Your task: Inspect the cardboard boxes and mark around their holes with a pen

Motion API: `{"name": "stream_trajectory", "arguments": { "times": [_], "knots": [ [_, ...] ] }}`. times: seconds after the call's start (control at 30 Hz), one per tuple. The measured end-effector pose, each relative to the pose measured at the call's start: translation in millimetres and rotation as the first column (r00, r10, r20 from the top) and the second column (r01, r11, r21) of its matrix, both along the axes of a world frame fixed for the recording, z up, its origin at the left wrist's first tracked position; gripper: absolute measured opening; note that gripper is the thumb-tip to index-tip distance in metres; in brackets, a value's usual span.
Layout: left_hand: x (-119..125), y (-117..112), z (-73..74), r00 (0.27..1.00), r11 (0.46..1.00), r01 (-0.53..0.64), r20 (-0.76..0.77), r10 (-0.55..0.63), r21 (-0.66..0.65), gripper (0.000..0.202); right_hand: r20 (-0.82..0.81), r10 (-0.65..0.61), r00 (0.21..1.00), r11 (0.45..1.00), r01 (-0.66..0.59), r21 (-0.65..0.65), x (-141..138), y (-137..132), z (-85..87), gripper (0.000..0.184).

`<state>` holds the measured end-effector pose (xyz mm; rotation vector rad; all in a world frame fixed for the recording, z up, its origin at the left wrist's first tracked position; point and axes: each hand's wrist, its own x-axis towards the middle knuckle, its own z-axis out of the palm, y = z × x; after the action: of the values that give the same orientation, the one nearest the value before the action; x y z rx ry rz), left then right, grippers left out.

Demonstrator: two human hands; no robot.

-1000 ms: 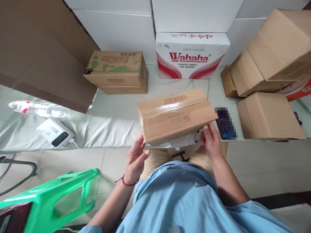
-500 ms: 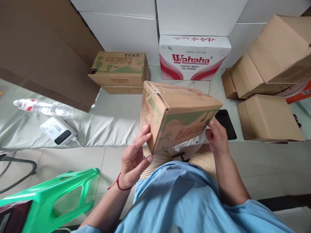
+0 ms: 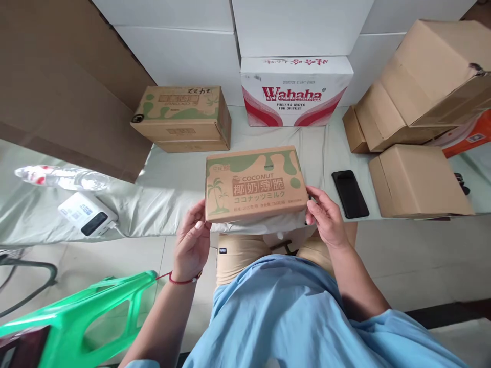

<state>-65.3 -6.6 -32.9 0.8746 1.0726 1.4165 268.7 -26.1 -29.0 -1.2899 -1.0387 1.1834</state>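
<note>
Between my two hands is a cardboard box [image 3: 256, 184] with green print, a palm tree and the word COCONUT, its printed face toward me. My left hand [image 3: 194, 237] holds its lower left corner, fingers behind the edge and thumb in front. At the lower right corner my right hand [image 3: 324, 212] grips the other end. The box is over the front of the cloth-covered table [image 3: 164, 179]; whether its underside touches the cloth is hidden. A similar coconut box [image 3: 182, 117] rests farther back on the left.
A white Wahaha water carton [image 3: 295, 92] stands at the back. On the right are a black phone [image 3: 350, 194] and plain cardboard boxes [image 3: 425, 179]. A plastic bottle [image 3: 61, 177] and white power bank [image 3: 88, 213] lie left, above a green stool [image 3: 84, 312].
The box has turned from a slanted, tipped pose to nearly level, its printed face now toward me. Both hands have shifted with it, and the phone is fully uncovered.
</note>
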Motion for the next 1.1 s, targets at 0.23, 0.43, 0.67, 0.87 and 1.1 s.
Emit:
{"name": "stream_trajectory", "arguments": {
  "times": [0.23,0.43,0.67,0.87,1.1],
  "knots": [
    [-2,-15,-34.6,0.997,0.994,-0.068,0.041,0.072,-0.087,0.036,0.007,-0.052,0.999,0.999,0.052,-0.010,6,-11,-20.4,0.052],
    [3,-26,-31.9,0.998,0.992,-0.068,0.002,0.069,-0.109,0.042,0.091,0.000,0.996,0.994,0.010,-0.107,4,-14,-28.9,0.054],
    [13,-50,9.7,0.954,0.970,0.229,-0.219,-0.206,0.086,0.056,-0.003,-0.229,0.973,0.972,0.229,-0.051,14,-4,-22.6,0.045],
    [30,-45,20.3,0.951,0.938,0.284,-0.181,-0.249,0.200,0.072,-0.038,-0.245,0.969,0.970,0.245,-0.003,19,-6,-10.8,0.047],
    [24,-29,31.1,0.988,0.974,0.149,-0.077,-0.137,0.171,0.070,0.003,-0.177,0.984,0.975,0.175,0.138,14,-17,13.1,0.052]
  ]
}}
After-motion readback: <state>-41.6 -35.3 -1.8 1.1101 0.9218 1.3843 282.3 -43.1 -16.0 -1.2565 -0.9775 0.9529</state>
